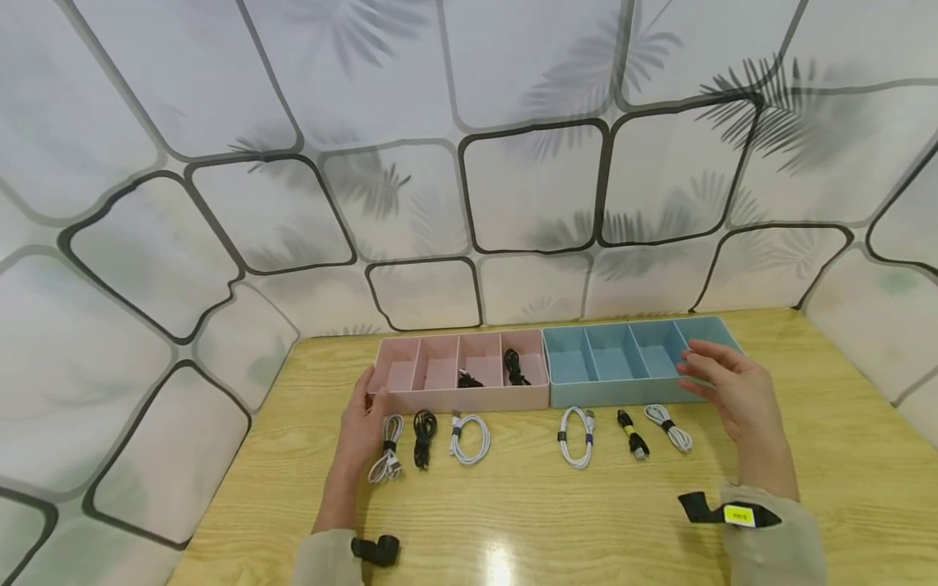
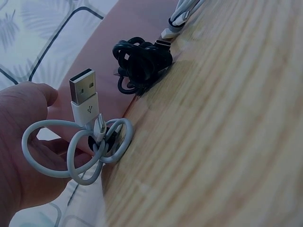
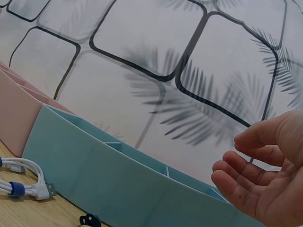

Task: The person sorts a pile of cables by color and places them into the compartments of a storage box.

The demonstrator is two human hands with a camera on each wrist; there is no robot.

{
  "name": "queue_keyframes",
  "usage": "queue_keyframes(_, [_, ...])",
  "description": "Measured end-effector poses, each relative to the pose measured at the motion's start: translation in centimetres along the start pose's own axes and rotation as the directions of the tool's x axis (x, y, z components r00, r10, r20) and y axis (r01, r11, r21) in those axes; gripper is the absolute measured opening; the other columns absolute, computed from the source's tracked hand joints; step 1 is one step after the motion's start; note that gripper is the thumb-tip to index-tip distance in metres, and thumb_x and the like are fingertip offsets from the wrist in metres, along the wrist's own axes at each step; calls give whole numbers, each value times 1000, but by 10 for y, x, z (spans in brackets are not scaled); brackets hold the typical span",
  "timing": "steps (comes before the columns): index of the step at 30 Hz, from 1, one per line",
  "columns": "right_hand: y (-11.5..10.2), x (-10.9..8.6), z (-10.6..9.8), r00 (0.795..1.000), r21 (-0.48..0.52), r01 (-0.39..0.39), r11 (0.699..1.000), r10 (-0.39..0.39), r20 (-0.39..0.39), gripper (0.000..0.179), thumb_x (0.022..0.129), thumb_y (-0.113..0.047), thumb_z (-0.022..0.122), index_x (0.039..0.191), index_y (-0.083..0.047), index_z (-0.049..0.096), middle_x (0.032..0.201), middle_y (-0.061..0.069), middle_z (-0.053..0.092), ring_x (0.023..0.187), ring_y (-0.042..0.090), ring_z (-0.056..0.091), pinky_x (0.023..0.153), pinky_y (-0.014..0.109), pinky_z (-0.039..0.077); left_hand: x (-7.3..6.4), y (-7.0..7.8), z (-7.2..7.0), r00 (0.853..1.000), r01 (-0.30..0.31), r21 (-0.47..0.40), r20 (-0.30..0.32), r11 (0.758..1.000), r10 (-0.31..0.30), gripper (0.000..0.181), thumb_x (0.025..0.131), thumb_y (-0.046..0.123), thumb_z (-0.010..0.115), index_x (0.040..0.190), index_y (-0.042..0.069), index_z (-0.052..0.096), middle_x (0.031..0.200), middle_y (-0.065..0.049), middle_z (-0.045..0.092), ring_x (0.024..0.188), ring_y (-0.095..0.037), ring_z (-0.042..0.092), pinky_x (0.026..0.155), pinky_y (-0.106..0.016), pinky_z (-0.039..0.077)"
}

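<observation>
Fingers (image 3: 239, 194) of R hand (image 1: 742, 399) bend loosely apart nr blue box (image 1: 623, 394); L hand (image 1: 359, 438) grips pink box (image 1: 469, 400) at its L end. Blk cables (image 1: 514, 366) sit in pink box's two R compts; six bundled cables (image 1: 422, 435) lie on tbl (image 1: 498, 513) in front.

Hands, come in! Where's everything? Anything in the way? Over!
Left hand holding left end of pink tray; right hand empty. Two black cables in pink tray, six more cables on table. In head view, right hand partly hides blue tray.
</observation>
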State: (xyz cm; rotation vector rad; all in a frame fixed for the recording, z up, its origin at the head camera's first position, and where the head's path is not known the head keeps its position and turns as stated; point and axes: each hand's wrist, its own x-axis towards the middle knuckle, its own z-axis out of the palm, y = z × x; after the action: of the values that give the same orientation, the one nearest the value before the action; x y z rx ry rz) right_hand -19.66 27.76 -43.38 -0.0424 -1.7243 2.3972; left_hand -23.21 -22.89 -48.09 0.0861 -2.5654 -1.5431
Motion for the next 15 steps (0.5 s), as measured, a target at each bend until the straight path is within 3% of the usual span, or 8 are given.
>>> queue_keyframes(15, [-5, -2, 3, 1000, 10, 15, 1000, -15, -4, 17, 94, -4, 66, 102, -16, 76, 92, -2, 73, 79, 10, 72, 68, 26, 59, -1, -1, -2, 1000, -17, 14, 13, 1000, 17, 56, 108, 28, 42, 158, 11, 25, 132, -28, 56, 122, -37, 54, 100, -51, 43])
